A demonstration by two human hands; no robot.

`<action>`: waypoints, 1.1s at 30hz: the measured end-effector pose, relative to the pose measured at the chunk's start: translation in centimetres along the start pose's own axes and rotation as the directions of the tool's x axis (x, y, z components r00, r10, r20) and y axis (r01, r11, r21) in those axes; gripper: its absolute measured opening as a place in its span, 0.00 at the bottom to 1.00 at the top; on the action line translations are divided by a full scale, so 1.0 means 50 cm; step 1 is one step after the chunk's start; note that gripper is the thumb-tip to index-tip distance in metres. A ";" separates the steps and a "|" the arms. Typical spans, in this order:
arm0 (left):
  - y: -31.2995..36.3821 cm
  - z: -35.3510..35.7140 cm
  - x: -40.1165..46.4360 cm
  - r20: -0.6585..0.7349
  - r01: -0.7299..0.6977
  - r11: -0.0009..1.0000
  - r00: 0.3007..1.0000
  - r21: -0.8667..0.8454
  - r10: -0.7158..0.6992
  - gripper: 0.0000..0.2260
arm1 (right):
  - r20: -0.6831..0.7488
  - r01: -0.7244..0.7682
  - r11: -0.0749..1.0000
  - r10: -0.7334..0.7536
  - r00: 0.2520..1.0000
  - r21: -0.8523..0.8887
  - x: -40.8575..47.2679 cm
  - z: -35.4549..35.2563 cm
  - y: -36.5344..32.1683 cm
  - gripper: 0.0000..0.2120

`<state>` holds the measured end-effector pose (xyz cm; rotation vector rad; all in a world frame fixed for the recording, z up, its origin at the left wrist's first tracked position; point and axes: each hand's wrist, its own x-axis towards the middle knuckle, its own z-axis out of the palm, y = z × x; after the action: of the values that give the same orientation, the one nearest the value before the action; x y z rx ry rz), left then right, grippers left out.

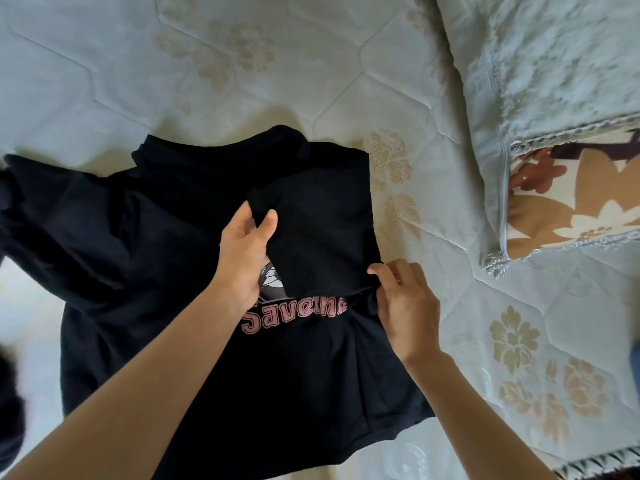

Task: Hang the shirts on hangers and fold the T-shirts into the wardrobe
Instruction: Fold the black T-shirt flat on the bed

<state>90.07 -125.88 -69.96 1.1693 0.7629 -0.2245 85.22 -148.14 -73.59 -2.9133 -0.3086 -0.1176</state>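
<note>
- The bed, with its quilted floral cover, gives a broad flat base for folding.
- The black T-shirt lies spread on it, print up, right side turned inward (likely a first lengthwise fold).
- The left hand pinches the folded sleeve's edge, laying it flat.
- The right hand grips the side fold, its fingers curled, keeping the crease straight.
</note>
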 end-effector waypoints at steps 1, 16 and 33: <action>-0.005 -0.004 0.003 0.012 -0.003 1.000 1.000 0.007 0.003 0.11 | 0.002 -0.001 1.000 0.001 1.000 0.000 0.000 0.002 0.000 0.19; -0.105 0.082 0.010 0.723 -0.671 -0.272 0.612 0.689 0.321 0.21 | -0.021 -0.164 0.979 0.168 0.986 0.119 -0.006 0.022 0.007 0.13; -0.071 0.192 0.216 0.729 -0.567 -0.502 0.651 0.653 0.212 0.27 | -0.209 -0.300 0.943 0.325 0.922 0.142 -0.004 0.043 -0.011 0.13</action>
<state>100.16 -133.46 -77.86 2.9852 -0.6518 -0.2339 85.02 -147.18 -75.62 -2.7612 0.1846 -0.3715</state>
